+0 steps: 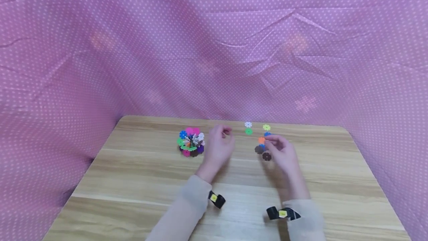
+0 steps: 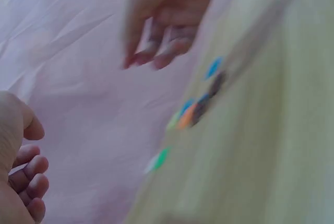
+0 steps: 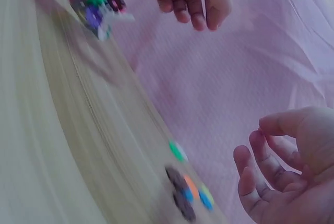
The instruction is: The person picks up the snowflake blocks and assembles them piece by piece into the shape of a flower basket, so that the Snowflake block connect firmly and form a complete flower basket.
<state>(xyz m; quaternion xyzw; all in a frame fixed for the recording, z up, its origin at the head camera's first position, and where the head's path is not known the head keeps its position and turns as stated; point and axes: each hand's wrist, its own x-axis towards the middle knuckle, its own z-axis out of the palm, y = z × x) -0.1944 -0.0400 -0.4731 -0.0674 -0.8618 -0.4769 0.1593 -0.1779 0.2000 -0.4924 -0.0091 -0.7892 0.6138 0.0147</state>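
Note:
My left hand (image 1: 219,142), fingers loosely bent and holding nothing, hovers just right of a colourful cluster of interlocked flower-shaped plastic discs (image 1: 191,143). In the left wrist view the same hand (image 2: 21,166) has nothing between thumb and fingers. Over on the right, my right hand (image 1: 283,153) hangs close over loose discs, among them an orange disc (image 1: 261,140) and a dark brown disc (image 1: 266,156). The right wrist view shows this hand (image 3: 287,166) with thumb and forefinger tips close together and no disc between them. Its fingers partly cover a blue disc (image 1: 267,134) in the head view.
Behind the loose group lie a white disc (image 1: 247,124), a green disc (image 1: 248,131) and a yellow-green disc (image 1: 266,127), near the far edge of the wooden table (image 1: 140,181). A pink dotted cloth (image 1: 187,47) hangs around the back and sides.

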